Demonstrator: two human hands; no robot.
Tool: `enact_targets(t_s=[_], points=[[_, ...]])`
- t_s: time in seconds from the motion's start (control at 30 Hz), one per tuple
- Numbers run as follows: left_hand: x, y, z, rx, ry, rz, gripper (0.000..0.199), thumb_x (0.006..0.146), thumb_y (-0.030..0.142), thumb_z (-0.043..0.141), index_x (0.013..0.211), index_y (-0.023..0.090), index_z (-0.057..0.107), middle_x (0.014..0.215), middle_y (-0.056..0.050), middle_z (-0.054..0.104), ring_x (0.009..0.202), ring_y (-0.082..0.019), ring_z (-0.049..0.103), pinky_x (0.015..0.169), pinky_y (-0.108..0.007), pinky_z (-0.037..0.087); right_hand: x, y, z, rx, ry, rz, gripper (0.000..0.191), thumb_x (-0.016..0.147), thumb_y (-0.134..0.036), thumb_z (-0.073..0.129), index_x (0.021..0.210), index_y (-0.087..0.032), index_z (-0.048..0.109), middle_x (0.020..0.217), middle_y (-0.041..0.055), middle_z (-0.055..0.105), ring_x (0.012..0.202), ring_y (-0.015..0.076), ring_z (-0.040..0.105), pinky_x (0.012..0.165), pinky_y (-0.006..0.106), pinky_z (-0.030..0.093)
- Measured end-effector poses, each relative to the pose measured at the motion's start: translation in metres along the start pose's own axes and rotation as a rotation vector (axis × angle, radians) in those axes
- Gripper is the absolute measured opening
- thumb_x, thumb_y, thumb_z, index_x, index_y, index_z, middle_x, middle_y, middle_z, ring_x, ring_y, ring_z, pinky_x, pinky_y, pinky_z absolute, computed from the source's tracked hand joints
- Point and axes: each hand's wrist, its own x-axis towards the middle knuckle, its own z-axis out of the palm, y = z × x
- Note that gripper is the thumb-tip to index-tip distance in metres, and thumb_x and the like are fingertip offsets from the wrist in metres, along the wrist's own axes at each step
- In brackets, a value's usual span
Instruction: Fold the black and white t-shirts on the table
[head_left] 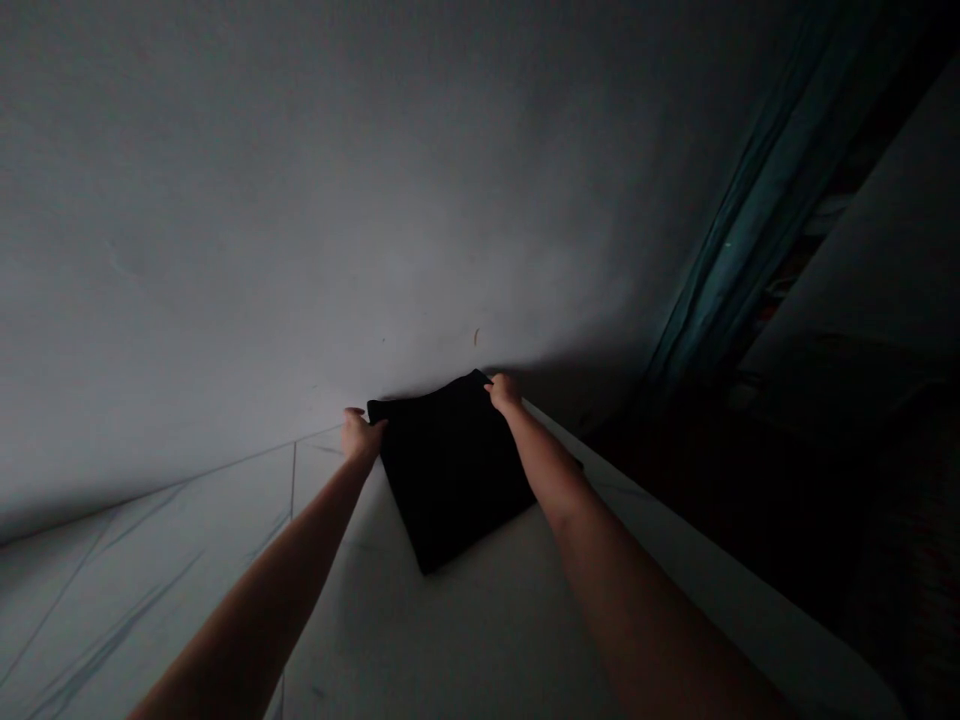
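A black cloth (pixel 454 475), roughly rectangular, lies over a pale marbled surface (pixel 450 640) near the wall. At its upper left corner is my left hand (pixel 361 434), thumb on the cloth's edge and fingers at the outer side, pinching the corner. My right hand (pixel 504 390) grips the upper right corner between thumb and fingers. The cloth's top edge sags a little between the two hands. Its lower left corner points toward me, and my right forearm covers part of the right side.
A plain grey wall (pixel 337 200) rises behind the surface. To the right hangs a teal curtain (pixel 739 240), with dark shelf-like shapes beside it. The surface's right edge runs diagonally down toward a rounded corner, with a dark floor beyond.
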Motion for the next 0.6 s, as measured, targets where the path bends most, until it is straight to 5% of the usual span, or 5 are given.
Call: enact_targets(t_s=[0.1, 0.23, 0.4, 0.5, 0.6], points=[[-0.017, 0.011, -0.005, 0.034, 0.103, -0.011, 0.054, 0.084, 0.031, 0.066, 0.13, 0.011, 0.045, 0.124, -0.021, 0.059, 0.111, -0.031, 0.063, 0.088, -0.041, 0.051, -0.009, -0.006, -0.003, -0.039, 0.039, 0.018, 0.027, 0.096, -0.018, 0.056, 0.116, -0.003, 0.066, 0.118, 0.0225, 0.066, 0.108, 0.0246, 0.063, 0.088, 0.03, 0.045], [-0.038, 0.017, 0.0, 0.21, 0.169, 0.278, 0.046, 0.09, 0.035, 0.058, 0.131, 0.016, 0.052, 0.143, -0.021, 0.046, 0.128, -0.036, 0.05, 0.098, -0.047, 0.047, -0.035, -0.02, 0.003, -0.118, 0.134, -0.057, 0.039, 0.096, -0.026, 0.054, 0.131, -0.01, 0.058, 0.141, 0.0238, 0.05, 0.128, 0.0307, 0.049, 0.104, 0.041, 0.039], [-0.036, 0.008, 0.024, 0.371, -0.136, 0.531, 0.051, 0.098, 0.038, 0.043, 0.145, 0.018, 0.046, 0.156, -0.016, 0.039, 0.144, -0.034, 0.034, 0.113, -0.052, 0.034, -0.063, -0.033, 0.017, -0.321, -0.148, -0.444, 0.051, 0.101, -0.049, 0.039, 0.148, -0.032, 0.044, 0.164, 0.005, 0.023, 0.149, 0.027, 0.023, 0.119, 0.046, 0.019], [-0.037, 0.005, 0.017, 0.409, -0.24, 0.566, 0.054, 0.101, 0.038, 0.036, 0.149, 0.016, 0.041, 0.158, -0.017, 0.036, 0.147, -0.035, 0.029, 0.116, -0.056, 0.029, -0.069, -0.041, 0.015, -0.429, -0.362, -0.341, 0.059, 0.1, -0.055, 0.026, 0.155, -0.033, 0.031, 0.166, 0.0042, 0.017, 0.151, 0.0278, 0.016, 0.119, 0.051, 0.014], [-0.049, -0.002, -0.018, 0.432, -0.271, 0.526, 0.055, 0.1, 0.04, 0.039, 0.149, 0.015, 0.043, 0.158, -0.017, 0.036, 0.146, -0.033, 0.031, 0.116, -0.053, 0.031, -0.079, -0.042, 0.01, -0.451, -0.328, -0.25, 0.067, 0.096, -0.055, 0.02, 0.153, -0.026, 0.037, 0.162, 0.0123, 0.026, 0.147, 0.0339, 0.026, 0.115, 0.059, 0.022]])
